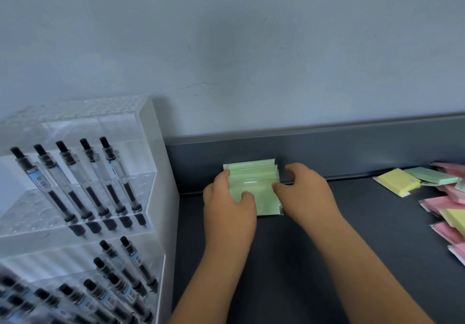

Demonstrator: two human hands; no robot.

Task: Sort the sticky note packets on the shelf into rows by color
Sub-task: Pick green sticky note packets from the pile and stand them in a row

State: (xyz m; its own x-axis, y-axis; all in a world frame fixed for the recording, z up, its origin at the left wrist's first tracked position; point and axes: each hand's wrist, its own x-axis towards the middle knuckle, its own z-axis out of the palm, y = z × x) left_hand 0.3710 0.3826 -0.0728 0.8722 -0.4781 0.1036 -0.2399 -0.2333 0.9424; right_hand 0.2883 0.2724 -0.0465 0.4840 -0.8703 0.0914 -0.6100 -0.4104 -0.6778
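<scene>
Several green sticky note packets (254,180) stand in a row against the shelf's back lip, leaning like a fanned stack. My left hand (226,203) grips their left side, thumb across the front packet. My right hand (304,190) holds the right side, its thumb touching the front packet's edge and its fingers curled behind the row. At the far right lies a loose pile: a yellow packet (396,181), a green packet (432,175), several pink packets (437,204) and another yellow packet (455,216), partly cut off by the frame edge.
A clear acrylic pen display (83,198) with several black pens stands at the left, its white side wall close to the green row. The dark shelf surface (364,223) runs between the hands and the pile. A grey wall rises behind the shelf lip (327,147).
</scene>
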